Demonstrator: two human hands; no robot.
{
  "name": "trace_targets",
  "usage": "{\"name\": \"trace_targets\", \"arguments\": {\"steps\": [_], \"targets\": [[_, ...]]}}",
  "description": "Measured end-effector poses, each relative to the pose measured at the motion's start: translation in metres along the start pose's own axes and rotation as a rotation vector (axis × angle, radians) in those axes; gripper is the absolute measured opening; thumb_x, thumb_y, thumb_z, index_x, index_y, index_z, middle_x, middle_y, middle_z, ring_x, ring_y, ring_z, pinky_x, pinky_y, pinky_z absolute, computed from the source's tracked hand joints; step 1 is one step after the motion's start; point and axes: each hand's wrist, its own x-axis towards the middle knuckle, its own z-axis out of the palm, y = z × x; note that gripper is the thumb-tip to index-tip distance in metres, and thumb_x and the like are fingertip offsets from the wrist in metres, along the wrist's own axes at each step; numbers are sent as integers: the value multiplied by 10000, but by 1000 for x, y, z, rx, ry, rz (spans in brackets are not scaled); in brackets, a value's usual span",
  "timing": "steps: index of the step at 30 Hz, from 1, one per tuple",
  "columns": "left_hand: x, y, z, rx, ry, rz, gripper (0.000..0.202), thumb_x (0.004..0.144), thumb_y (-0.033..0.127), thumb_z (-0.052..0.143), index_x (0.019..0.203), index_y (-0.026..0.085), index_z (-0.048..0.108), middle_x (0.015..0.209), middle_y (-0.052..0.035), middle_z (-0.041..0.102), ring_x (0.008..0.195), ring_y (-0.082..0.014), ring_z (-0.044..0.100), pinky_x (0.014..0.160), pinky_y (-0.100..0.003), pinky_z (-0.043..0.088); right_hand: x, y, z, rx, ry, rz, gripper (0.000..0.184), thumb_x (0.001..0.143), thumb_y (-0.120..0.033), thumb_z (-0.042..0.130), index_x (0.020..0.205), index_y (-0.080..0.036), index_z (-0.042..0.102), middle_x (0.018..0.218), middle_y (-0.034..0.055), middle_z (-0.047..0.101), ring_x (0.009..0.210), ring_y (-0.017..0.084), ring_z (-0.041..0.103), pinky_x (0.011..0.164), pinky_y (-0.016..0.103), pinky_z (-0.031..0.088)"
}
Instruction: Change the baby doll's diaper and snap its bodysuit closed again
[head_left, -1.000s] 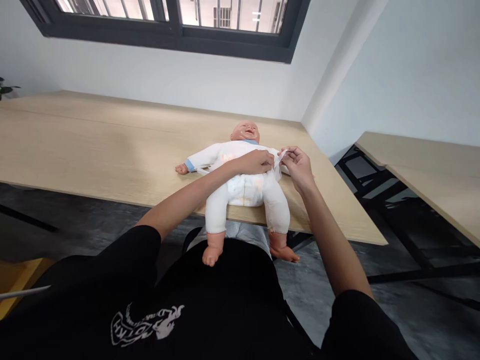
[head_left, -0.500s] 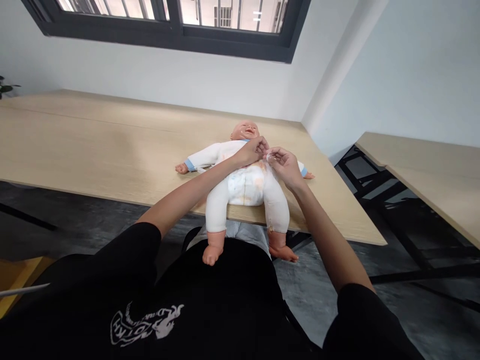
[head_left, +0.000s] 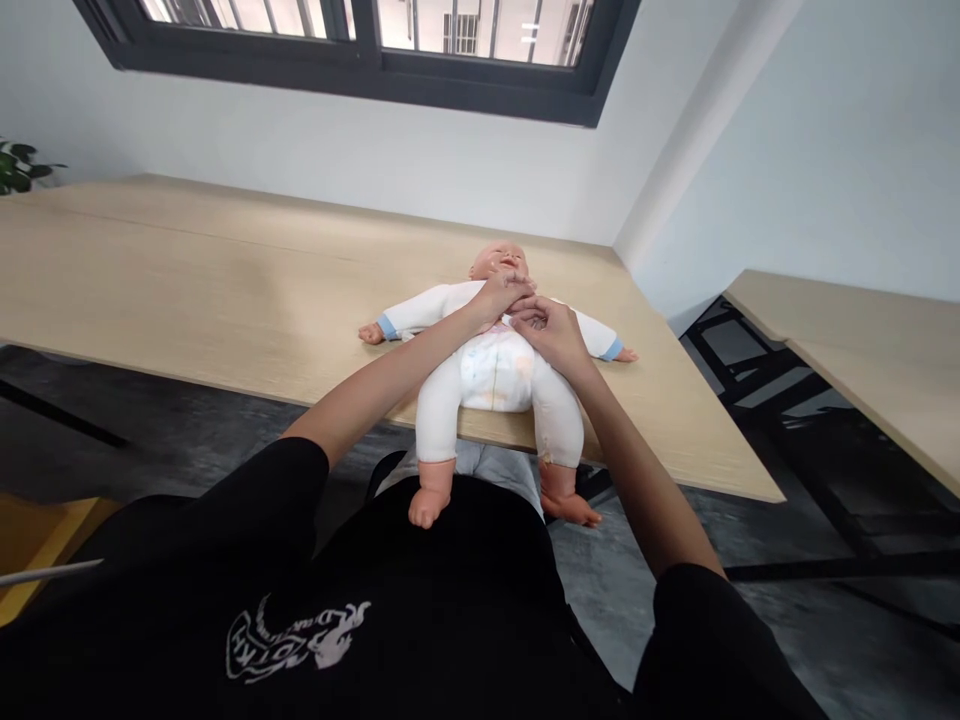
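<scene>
A black short-sleeved T-shirt (head_left: 420, 620) with a white printed emblem (head_left: 296, 640); bare forearms.

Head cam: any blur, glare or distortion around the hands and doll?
Head view: wide-angle bend, table edges curve; window blown out; soft even light, faint shadows; left hand and right hand slightly soft on the doll chest, fingers hard to separate.

- Doll (head_left: 499, 360), under both hands: soft matt white cloth suit, pale blue cuffs; head and feet smooth, slightly glossy plastic.
- Table (head_left: 187, 290), spreading left of the hands: light wood-look top, matt, smooth, faint grain.
- Window frame (head_left: 360, 75), far beyond the hands: dark, smooth, matt, metal-looking.
- Person's shirt (head_left: 420, 620), nearer than the hands: black matt cloth.
</scene>
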Motion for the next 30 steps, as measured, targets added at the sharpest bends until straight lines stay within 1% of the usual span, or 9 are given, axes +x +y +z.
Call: {"name": "trace_targets", "arguments": {"steps": [4, 9, 13, 16, 19, 22, 26, 28, 30], "targets": [[-7, 12, 2, -125, 86, -34, 147, 952, 132, 609, 855, 184, 510, 713, 37, 597, 652, -78, 593, 660, -201, 525, -2, 0, -1, -37, 34, -13, 191, 704, -249, 701, 882, -190, 664, 956, 42, 736, 695, 152, 594, 705, 307, 517], [-44, 35, -19, 145, 88, 254, 104, 906, 161, 638, 843, 175, 556, 921, -20, 681, 829, -108, 649, 820, -232, 526, -8, -2, -4, -87, -6, -88, 131, 810, -317, 657, 824, -195, 701, 870, 49, 719, 736, 171, 591, 720, 310, 500], [-97, 50, -44, 516, -116, 326, 147, 930, 292, 614, 851, 176, 657, 934, -44, 723, 946, -187, 662, 956, -335, 499, -11, -3, -9, -125, -112, -109, 211, 828, -395, 704, 755, -197, 722, 837, 51, 710, 760, 187, 603, 718, 314, 487], [-127, 53, -53, 698, -323, 288, 204, 960, 347, 580, 1037, 200, 698, 1145, -69, 731, 1124, -232, 648, 1045, -384, 475, -11, -1, -12, -124, -171, -117, 207, 819, -378, 706, 729, -195, 737, 822, 56, 699, 764, 191, 608, 725, 321, 493], [-138, 49, -55, 819, -411, 285, 316, 1004, 372, 531, 1251, 216, 652, 1344, -79, 676, 1297, -238, 582, 1155, -401, 399, -11, 1, -13, -142, -176, -119, 234, 832, -385, 683, 709, -192, 736, 837, 65, 697, 760, 194, 607, 720, 331, 488], [-139, 45, -53, 888, -440, 280, 413, 1043, 402, 469, 1386, 203, 586, 1508, -79, 579, 1449, -228, 469, 1274, -432, 227, -13, 2, -15, -144, -187, -124, 311, 872, -431, 623, 712, -190, 737, 869, 70, 697, 775, 198, 612, 726, 338, 487], [-137, 44, -52, 832, -471, 249, 441, 1051, 405, 443, 1435, 224, 563, 1604, -50, 477, 1550, -219, 334, 1308, -455, 104, -20, 3, -21, -116, -231, -139, 321, 901, -433, 596, 774, -198, 774, 950, 76, 704, 887, 217, 639, 787, 345, 506], [-137, 41, -55, 669, -429, 250, 397, 1039, 397, 463, 1360, 228, 625, 1554, -52, 540, 1516, -229, 396, 1289, -443, 192, -23, 3, -23, -92, -249, -142, 299, 908, -435, 612, 842, -212, 799, 1004, 80, 708, 963, 233, 648, 839, 360, 513], [-138, 34, -64, 478, -234, 247, 350, 1026, 413, 477, 1208, 205, 691, 1399, -83, 665, 1371, -240, 558, 1193, -412, 372, -26, 4, -23, -68, -238, -136, 286, 906, -444, 629, 900, -225, 814, 1034, 83, 709, 1004, 243, 648, 876, 375, 519]]}}
